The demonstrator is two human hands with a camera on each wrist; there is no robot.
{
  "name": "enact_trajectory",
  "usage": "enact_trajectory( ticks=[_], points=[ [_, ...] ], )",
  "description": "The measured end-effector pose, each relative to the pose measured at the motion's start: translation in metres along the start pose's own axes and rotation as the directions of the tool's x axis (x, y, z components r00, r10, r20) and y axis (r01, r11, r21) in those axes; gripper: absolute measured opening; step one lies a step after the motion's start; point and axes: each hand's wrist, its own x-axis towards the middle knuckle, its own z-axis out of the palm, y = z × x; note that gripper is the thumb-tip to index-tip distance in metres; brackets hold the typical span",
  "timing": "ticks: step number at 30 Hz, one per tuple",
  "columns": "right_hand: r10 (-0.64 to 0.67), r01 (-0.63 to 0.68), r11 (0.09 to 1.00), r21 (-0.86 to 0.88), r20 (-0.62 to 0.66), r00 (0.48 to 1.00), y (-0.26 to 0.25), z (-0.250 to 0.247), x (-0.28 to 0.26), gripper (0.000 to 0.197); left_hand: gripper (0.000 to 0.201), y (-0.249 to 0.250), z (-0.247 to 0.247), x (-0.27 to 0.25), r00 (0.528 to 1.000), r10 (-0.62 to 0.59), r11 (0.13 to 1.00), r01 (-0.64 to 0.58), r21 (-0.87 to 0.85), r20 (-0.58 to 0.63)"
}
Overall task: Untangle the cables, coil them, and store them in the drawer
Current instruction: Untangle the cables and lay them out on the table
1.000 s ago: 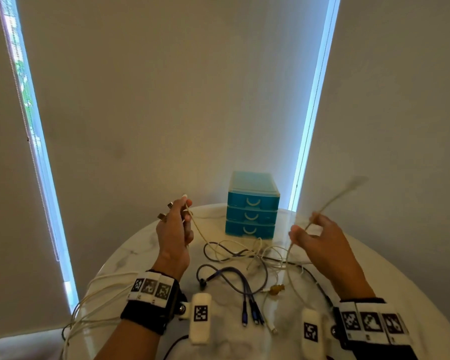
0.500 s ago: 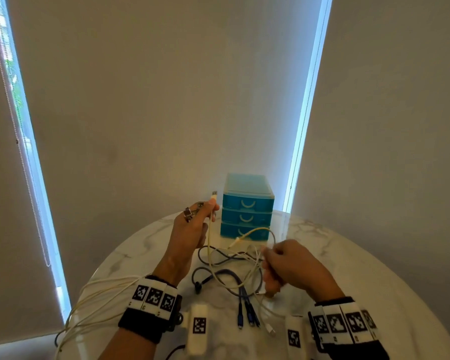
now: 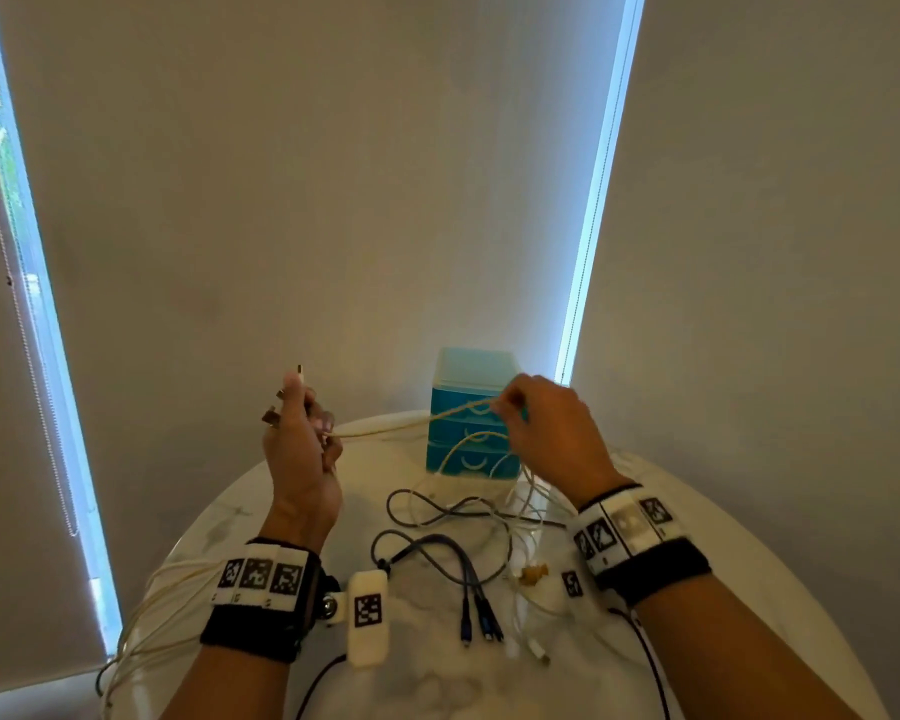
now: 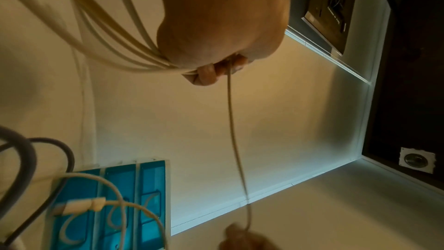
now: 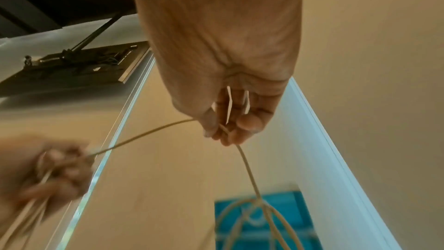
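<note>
A cream cable (image 3: 385,431) runs taut between my two raised hands above the round marble table (image 3: 749,589). My left hand (image 3: 302,433) grips several cream loops (image 4: 115,52) and the cable's plug end, which sticks up above the fingers. My right hand (image 3: 536,423) pinches the same cable (image 5: 153,130) in front of the blue three-drawer box (image 3: 471,418), whose drawers are all closed. From the right hand the cable drops into a tangle of cream and grey cables (image 3: 468,511) on the table.
A dark grey multi-plug cable (image 3: 453,569) lies near the table's front, its plugs pointing toward me. A small tan piece (image 3: 533,573) lies beside it. Cream loops (image 3: 141,615) hang over the table's left edge. Grey blinds stand close behind the table.
My right hand rose from low over the tangle up to the drawer box, drawing the cable taut. My left hand lifted higher and away to the left.
</note>
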Motion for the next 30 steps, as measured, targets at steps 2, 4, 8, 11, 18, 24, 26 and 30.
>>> enact_trajectory(
  ticks=[2,4,8,11,18,24,26,30],
  points=[
    [-0.005,0.038,0.974,0.221,-0.151,0.988,-0.015,-0.019,0.018,0.011,0.039,-0.003,0.006,-0.002,0.999,-0.013,1.0,0.012,0.026,0.05],
    [-0.021,0.055,0.919,0.391,-0.093,0.995,-0.035,-0.036,0.032,0.01,0.04,-0.005,0.013,-0.007,0.977,-0.073,0.997,0.071,0.017,0.201],
    [-0.103,0.081,0.914,0.398,0.034,0.994,-0.059,-0.053,0.045,0.016,0.044,-0.008,0.019,-0.021,0.884,-0.162,0.97,0.062,0.234,0.439],
    [-0.203,0.184,0.872,0.454,-0.007,0.979,-0.073,-0.062,0.047,0.02,0.035,-0.012,0.026,-0.03,0.86,-0.246,0.893,0.023,0.449,0.447],
    [-0.085,0.119,0.825,0.552,-0.086,0.993,-0.068,-0.036,0.022,0.026,0.035,-0.024,0.029,-0.035,0.917,-0.204,0.796,-0.048,0.603,0.342],
    [0.087,-0.185,0.978,0.093,0.624,0.776,-0.002,0.052,-0.031,0.023,0.022,-0.017,0.02,-0.022,0.962,-0.031,0.963,-0.043,0.265,0.271],
    [0.221,-0.173,0.975,-0.138,0.559,0.799,0.019,0.052,-0.033,0.016,0.023,-0.008,0.017,-0.017,0.971,0.017,0.988,-0.053,0.145,0.238],
    [0.203,-0.155,0.978,-0.139,0.48,0.854,0.025,0.04,-0.023,0.044,0.029,0.003,0.014,-0.009,0.964,0.065,0.997,-0.072,0.019,0.257]
  ],
)
